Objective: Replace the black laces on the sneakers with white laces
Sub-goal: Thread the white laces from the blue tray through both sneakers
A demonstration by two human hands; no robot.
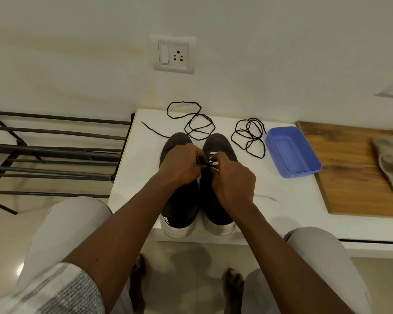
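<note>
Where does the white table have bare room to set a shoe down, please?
Bare: the strip between left sneaker and table edge. Nearly bare: right of the right sneaker, nearer than the blue box, one white lace. Crowded behind: black laces.

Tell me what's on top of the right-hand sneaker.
The left hand and right hand pinch a white lace over the right-hand sneaker. A few white crossings show; the hands cover the rest.

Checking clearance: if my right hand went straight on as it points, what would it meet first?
Likely the white lace threaded on the right sneaker, just ahead of the right hand; past the toe, a loose black lace. Depth is unclear.
</note>
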